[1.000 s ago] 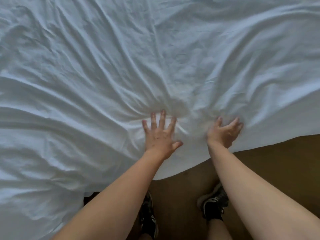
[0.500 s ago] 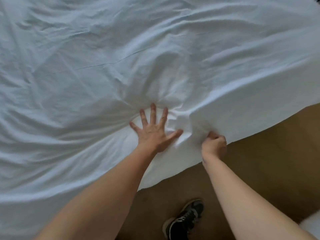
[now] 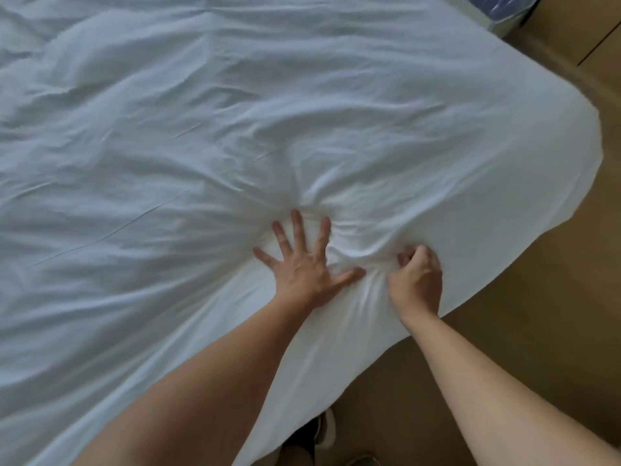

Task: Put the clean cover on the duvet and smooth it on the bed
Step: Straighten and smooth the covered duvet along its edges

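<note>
The white covered duvet (image 3: 201,136) lies spread over the bed and fills most of the view, creased and puckered around my hands. My left hand (image 3: 304,264) presses flat on it with fingers spread, near the bed's front edge. Just to its right, my right hand (image 3: 416,280) is curled and grips a bunch of the white fabric, with folds radiating from the grip. The duvet's rounded corner (image 3: 571,139) hangs over the bed's right side.
Brown floor (image 3: 537,314) runs along the bed's right and front sides. A dark shoe (image 3: 319,432) shows at the bottom edge under the duvet's overhang. A blue and white object (image 3: 494,11) sits at the top right corner.
My right hand went from open to curled on the fabric and keeps gripping it. The view has shifted so the duvet's right corner now shows. My left hand stays pressed flat.
</note>
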A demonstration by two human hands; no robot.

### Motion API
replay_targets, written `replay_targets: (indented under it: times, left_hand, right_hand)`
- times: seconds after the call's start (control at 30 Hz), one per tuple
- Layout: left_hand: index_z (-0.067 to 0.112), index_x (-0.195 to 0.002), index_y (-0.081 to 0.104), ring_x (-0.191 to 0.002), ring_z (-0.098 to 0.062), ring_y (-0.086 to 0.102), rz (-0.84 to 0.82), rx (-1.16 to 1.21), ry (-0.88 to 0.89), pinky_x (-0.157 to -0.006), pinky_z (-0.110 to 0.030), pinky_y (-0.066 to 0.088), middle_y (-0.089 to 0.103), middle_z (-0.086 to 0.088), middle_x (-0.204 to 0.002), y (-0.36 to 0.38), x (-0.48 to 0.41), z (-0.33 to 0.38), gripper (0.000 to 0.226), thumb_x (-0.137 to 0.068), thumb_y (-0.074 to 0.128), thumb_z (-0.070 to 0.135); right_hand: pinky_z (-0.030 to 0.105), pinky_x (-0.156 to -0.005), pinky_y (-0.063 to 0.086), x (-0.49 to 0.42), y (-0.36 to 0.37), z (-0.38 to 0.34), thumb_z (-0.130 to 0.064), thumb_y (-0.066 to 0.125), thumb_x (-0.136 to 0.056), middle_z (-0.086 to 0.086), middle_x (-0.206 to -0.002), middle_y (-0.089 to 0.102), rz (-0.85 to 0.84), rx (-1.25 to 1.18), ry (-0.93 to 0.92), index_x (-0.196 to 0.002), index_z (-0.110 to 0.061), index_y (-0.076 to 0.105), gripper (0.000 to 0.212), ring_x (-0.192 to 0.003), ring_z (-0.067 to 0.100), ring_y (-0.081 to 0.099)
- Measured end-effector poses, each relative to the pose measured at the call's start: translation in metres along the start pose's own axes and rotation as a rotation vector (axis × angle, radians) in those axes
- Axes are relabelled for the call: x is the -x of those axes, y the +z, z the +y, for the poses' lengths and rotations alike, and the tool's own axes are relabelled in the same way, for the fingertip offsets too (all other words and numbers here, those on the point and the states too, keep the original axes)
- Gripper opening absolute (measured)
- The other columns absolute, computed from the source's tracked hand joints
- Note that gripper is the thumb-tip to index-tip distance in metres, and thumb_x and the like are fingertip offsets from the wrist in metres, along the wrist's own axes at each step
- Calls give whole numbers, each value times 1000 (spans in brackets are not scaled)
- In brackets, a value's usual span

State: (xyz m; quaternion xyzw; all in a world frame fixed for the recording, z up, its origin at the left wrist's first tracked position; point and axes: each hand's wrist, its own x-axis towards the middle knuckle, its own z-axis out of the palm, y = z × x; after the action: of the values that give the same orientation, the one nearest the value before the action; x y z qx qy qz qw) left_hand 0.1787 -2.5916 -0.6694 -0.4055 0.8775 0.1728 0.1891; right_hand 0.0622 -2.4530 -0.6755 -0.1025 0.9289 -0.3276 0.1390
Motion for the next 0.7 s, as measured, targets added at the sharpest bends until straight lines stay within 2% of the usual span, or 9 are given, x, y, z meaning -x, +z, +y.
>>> replay_targets:
  times: [0.07, 0.1, 0.13, 0.2, 0.27, 0.33, 0.43, 0.57, 0.7]
  left_hand:
    - [46, -152, -25, -138, -42, -45, 23, -33, 40, -97, -85, -13, -47, 0, -154, -8, -21, 21, 119, -58, 16, 107]
    - [45, -153, -23, -139, -42, -44, 39, -50, 64, -97, -85, -12, -45, 0, -156, -12, -33, 34, 118, -59, 14, 107]
    - [43, -154, -21, -140, -42, -42, 55, -65, 86, -97, -84, -12, -41, 0, -158, -17, -46, 48, 117, -61, 12, 106]
    - [42, -156, -15, -143, -43, -38, 74, -91, 132, -98, -83, -11, -34, 0, -162, -28, -76, 76, 113, -65, 10, 104]
    - [43, -157, -10, -144, -43, -35, 81, -118, 183, -99, -83, -11, -28, 0, -165, -37, -105, 103, 105, -71, 10, 100]
    - [43, -158, -7, -146, -43, -31, 106, -138, 219, -99, -83, -10, -26, 0, -165, -45, -133, 127, 95, -78, 9, 93]
    - [40, -159, -8, -147, -43, -30, 129, -139, 246, -100, -83, -8, -27, 0, -165, -54, -168, 159, 85, -87, 5, 83]
    - [32, -159, -13, -147, -41, -30, 126, -132, 262, -100, -82, -9, -28, 0, -164, -64, -206, 200, 85, -90, 5, 78]
    - [29, -158, -14, -147, -42, -30, 120, -113, 262, -101, -82, -9, -30, 0, -164, -73, -235, 233, 84, -92, 8, 76]
  right_hand:
    - [44, -91, 40, -22, -15, 8, -15, 53, -98, 22, -120, 57, 76, 76, -8, -108, -3, 56, 15, -114, 40, 50]
    - [49, -96, 39, -38, -23, 9, -26, 54, -99, 22, -130, 51, 99, 127, 1, -117, -6, 53, 27, -122, 41, 45]
    - [53, -102, 35, -57, -31, 8, -41, 54, -98, 21, -144, 41, 85, 173, 24, -132, -11, 46, 45, -132, 41, 36]
    - [62, -115, 20, -105, -38, 2, -75, 49, -88, 11, -165, 5, -45, 228, 122, -155, -25, 15, 91, -150, 39, 8]
    - [68, -116, 11, -154, -38, -7, -94, 47, -69, 7, -165, -20, -158, 239, 278, -157, -29, -11, 125, -151, 44, -10]
    - [72, -115, 8, -194, -36, -14, -103, 43, -54, 12, -162, -29, -169, 278, 378, -156, -24, -22, 144, -149, 48, -16]
    - [73, -115, 3, -237, -42, -13, -107, 35, -45, 15, -160, -33, -137, 297, 433, -154, -20, -27, 153, -149, 43, -22]
    - [70, -116, 1, -283, -63, -1, -107, 32, -49, 15, -162, -29, -101, 339, 414, -155, -17, -26, 150, -151, 37, -21]
    - [69, -117, 3, -322, -70, 1, -108, 26, -50, 17, -163, -24, -68, 407, 387, -155, -12, -24, 150, -152, 38, -17]
